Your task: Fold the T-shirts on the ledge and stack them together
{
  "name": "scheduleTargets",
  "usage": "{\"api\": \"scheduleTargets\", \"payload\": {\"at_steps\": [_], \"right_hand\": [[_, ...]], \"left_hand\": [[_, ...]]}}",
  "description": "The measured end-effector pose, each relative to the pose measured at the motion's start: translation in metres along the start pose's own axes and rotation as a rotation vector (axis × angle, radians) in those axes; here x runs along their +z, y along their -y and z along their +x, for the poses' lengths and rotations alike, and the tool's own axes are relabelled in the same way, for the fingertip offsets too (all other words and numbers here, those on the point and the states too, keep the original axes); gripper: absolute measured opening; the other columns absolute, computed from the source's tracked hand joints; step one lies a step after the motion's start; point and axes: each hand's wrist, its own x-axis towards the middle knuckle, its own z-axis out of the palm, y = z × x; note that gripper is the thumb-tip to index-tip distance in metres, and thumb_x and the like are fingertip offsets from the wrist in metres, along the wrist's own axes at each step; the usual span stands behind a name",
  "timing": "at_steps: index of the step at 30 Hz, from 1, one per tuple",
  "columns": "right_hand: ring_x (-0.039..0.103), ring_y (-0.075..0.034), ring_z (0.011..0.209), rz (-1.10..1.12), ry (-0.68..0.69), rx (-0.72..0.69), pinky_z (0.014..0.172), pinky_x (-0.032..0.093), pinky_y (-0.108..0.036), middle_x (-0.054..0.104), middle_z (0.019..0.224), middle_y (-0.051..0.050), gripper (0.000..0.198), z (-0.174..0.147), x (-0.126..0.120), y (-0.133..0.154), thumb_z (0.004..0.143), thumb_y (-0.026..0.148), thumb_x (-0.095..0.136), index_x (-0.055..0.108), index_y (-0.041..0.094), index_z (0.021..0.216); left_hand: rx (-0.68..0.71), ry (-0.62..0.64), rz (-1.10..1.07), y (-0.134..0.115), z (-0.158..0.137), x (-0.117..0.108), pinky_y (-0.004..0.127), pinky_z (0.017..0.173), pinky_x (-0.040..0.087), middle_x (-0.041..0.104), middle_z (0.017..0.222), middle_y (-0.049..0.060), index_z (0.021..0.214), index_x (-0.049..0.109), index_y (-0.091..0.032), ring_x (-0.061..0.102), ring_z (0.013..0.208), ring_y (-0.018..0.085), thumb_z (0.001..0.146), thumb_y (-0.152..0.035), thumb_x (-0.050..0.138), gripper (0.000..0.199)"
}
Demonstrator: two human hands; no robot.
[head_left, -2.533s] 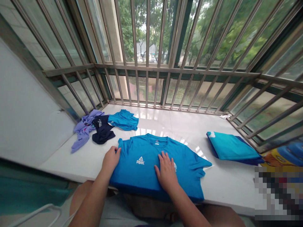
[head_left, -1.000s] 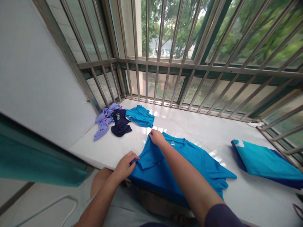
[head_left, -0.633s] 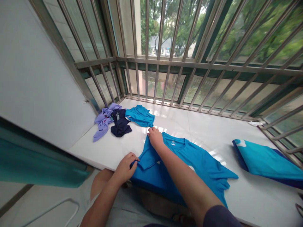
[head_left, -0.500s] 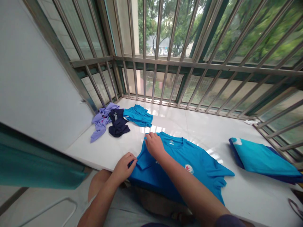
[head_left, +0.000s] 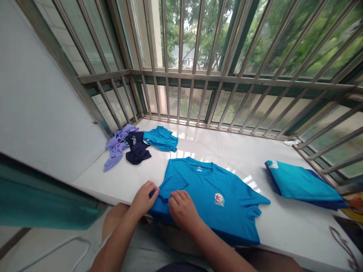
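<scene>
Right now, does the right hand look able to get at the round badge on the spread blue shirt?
Probably yes: the right hand is at the blue shirt, near the badge, with only bare fabric between them and nothing covering the badge.

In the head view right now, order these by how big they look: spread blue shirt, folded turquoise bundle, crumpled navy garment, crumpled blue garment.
1. Spread blue shirt
2. Folded turquoise bundle
3. Crumpled navy garment and crumpled blue garment: too alike to rank.
The crumpled pair lies farther off, so true sizes may differ.
</scene>
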Motion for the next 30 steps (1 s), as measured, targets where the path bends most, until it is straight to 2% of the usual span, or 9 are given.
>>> {"api": "scheduleTargets", "payload": {"at_steps": [4,7,9,13,15,20,24,26,30], "right_hand": [[0.062,-0.03,0.119,0.038,0.083,0.077,0.102,0.05,-0.046,0.071,0.131,-0.01,0.031,0.012,-0.003,0.004,0.102,0.045,0.075,0.068,0.022,0.121],[0.064,-0.029,0.11,-0.004,0.127,0.099,0.093,0.053,-0.044,0.073,0.116,-0.007,0.015,0.023,0.0,0.005,0.105,0.037,0.071,0.069,0.024,0.111],[0.065,-0.028,0.107,-0.02,0.099,0.066,0.092,0.053,-0.043,0.074,0.112,-0.005,0.009,0.026,0.003,0.004,0.108,0.031,0.065,0.068,0.024,0.105],[0.063,-0.026,0.124,0.016,-0.007,-0.052,0.106,0.049,-0.046,0.071,0.138,-0.006,0.012,0.019,0.008,0.002,0.112,0.028,0.056,0.067,0.024,0.111],[0.06,-0.026,0.134,0.051,0.0,-0.079,0.115,0.045,-0.048,0.068,0.148,-0.006,0.011,0.013,0.009,0.001,0.112,0.027,0.057,0.067,0.024,0.114],[0.061,-0.027,0.135,0.176,0.076,0.034,0.126,0.038,-0.051,0.07,0.145,-0.009,0.028,0.007,0.005,0.001,0.108,0.039,0.065,0.067,0.023,0.13],[0.053,-0.032,0.147,0.197,0.046,0.117,0.131,0.03,-0.058,0.062,0.157,-0.014,0.048,0.008,0.005,0.0,0.109,0.049,0.06,0.062,0.02,0.148],[0.051,-0.034,0.15,0.193,0.05,0.154,0.132,0.028,-0.061,0.059,0.16,-0.015,0.053,0.009,0.007,0.0,0.109,0.051,0.058,0.061,0.019,0.152],[0.051,-0.034,0.151,0.177,0.077,0.159,0.132,0.031,-0.06,0.06,0.16,-0.016,0.053,0.009,0.009,0.0,0.109,0.046,0.058,0.061,0.017,0.153]], "left_hand": [[0.016,0.045,-0.02,0.0,0.0,-0.006,0.037,0.087,0.054,0.067,0.092,0.005,0.085,0.065,-0.024,0.066,0.09,0.023,0.103,-0.031,0.056,0.022],[0.044,0.086,-0.075,0.0,-0.001,-0.011,0.036,0.088,0.056,0.07,0.097,0.006,0.096,0.07,-0.023,0.068,0.093,0.023,0.096,-0.024,0.057,0.013],[0.058,0.104,-0.099,0.0,-0.001,-0.014,0.037,0.091,0.057,0.071,0.102,0.006,0.102,0.072,-0.023,0.069,0.098,0.023,0.088,-0.018,0.057,0.021],[0.025,0.097,-0.085,0.002,-0.002,-0.013,0.037,0.091,0.058,0.07,0.101,0.007,0.097,0.074,-0.023,0.069,0.098,0.023,0.084,-0.015,0.054,0.025],[0.01,0.063,-0.069,0.004,-0.003,-0.011,0.037,0.089,0.059,0.069,0.1,0.007,0.095,0.074,-0.023,0.069,0.097,0.023,0.085,-0.015,0.053,0.024],[-0.004,-0.002,0.011,0.004,-0.004,-0.01,0.038,0.09,0.059,0.068,0.097,0.007,0.088,0.071,-0.024,0.068,0.096,0.024,0.086,-0.015,0.051,0.021],[-0.012,-0.055,0.14,-0.002,0.008,-0.009,0.043,0.094,0.058,0.068,0.096,0.009,0.084,0.069,-0.024,0.067,0.097,0.027,0.094,-0.018,0.05,0.021],[0.011,-0.064,0.163,-0.006,0.02,-0.002,0.046,0.101,0.058,0.073,0.104,0.01,0.094,0.072,-0.024,0.069,0.105,0.028,0.094,-0.015,0.048,0.025],[0.115,0.027,0.146,-0.011,0.045,0.03,0.049,0.121,0.05,0.071,0.144,0.013,0.13,0.073,-0.02,0.065,0.136,0.027,0.099,-0.012,0.043,0.044]]}}
